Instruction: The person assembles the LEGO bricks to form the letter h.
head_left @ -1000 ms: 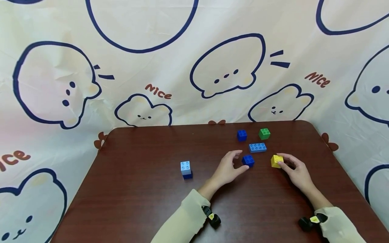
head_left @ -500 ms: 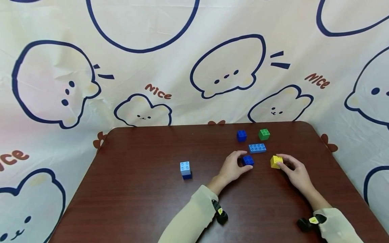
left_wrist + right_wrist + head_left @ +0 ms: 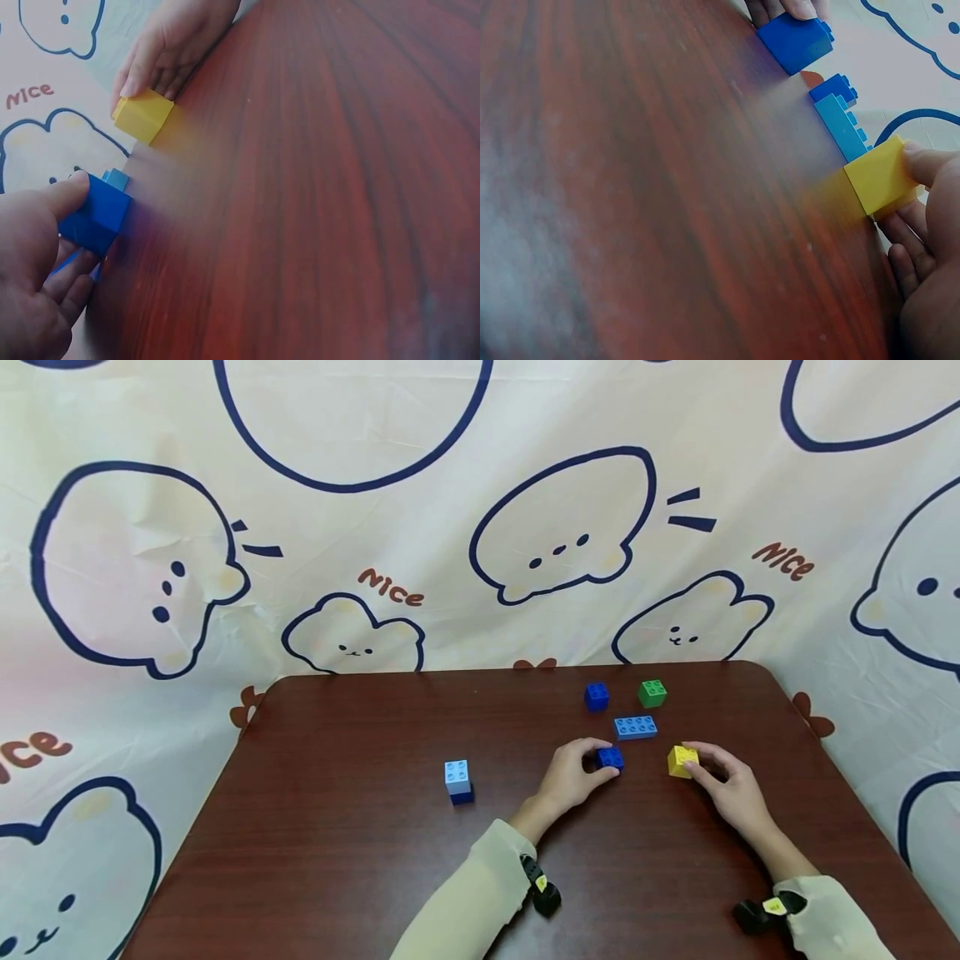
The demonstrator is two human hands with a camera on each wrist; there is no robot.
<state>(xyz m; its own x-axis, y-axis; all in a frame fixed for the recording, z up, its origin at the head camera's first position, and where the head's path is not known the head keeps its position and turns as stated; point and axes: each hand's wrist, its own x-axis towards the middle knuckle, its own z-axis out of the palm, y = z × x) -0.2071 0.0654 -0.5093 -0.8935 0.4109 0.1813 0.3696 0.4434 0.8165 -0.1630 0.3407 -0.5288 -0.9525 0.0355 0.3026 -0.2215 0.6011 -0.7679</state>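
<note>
Between thumb and fingers, my left hand [image 3: 567,774] pinches a dark blue building block [image 3: 610,758] on the table. The left wrist view shows the thumb pressed to one side of this blue block [image 3: 96,214]. To the right, my right hand [image 3: 737,789] grips a yellow block [image 3: 682,761] by its right side; the right wrist view has the yellow block [image 3: 881,176] close up. A light blue eight-stud block [image 3: 635,727] lies just behind the two held blocks, touching neither hand.
Further back sit another dark blue block [image 3: 597,697] and a green block [image 3: 652,693]. On the left stands a light blue block [image 3: 457,777] stacked on a dark blue one [image 3: 462,797]. A printed cloth [image 3: 450,543] hangs behind the brown table [image 3: 337,860].
My left hand has moved right and its thumb and fingers have closed on the dark blue block, which shifted slightly left. My right hand stays on the yellow block.
</note>
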